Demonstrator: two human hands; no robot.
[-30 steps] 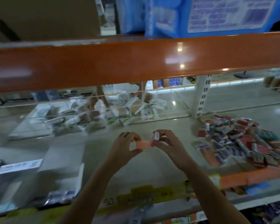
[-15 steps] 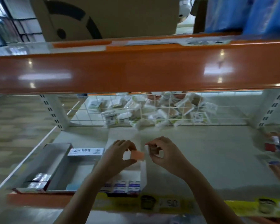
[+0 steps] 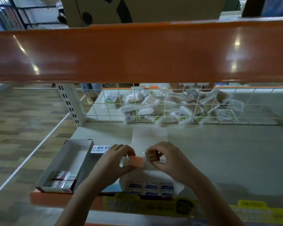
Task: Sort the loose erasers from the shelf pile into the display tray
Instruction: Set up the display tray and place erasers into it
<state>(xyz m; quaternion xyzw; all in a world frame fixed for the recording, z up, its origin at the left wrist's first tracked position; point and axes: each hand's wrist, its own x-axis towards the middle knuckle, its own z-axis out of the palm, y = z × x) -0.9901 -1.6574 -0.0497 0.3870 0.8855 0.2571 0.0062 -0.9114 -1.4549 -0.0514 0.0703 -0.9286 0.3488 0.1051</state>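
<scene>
My left hand point(image 3: 112, 162) pinches an orange eraser point(image 3: 137, 162) between thumb and fingers. Just to its right, my right hand point(image 3: 167, 159) grips a small red-and-white wrapped eraser point(image 3: 152, 156); the two erasers nearly touch. Both hands hover above a white display tray point(image 3: 178, 187) at the shelf's front edge, which holds rows of blue-labelled erasers point(image 3: 151, 188). A second, longer white tray point(image 3: 69, 159) stands to the left with a few red-wrapped erasers point(image 3: 61, 181) at its near end. The loose pile is out of view.
An orange shelf beam point(image 3: 137, 53) crosses overhead. A white wire grid point(image 3: 170, 105) closes the back of the shelf, with packets heaped behind it. A perforated upright point(image 3: 69, 103) stands at back left. Yellow price tags point(image 3: 153, 204) line the front edge. Grey shelf surface point(image 3: 227, 152) lies to the right.
The view has swung left from the eraser pile to the display trays. Both hands kept hold of their erasers and now sit over the white tray.
</scene>
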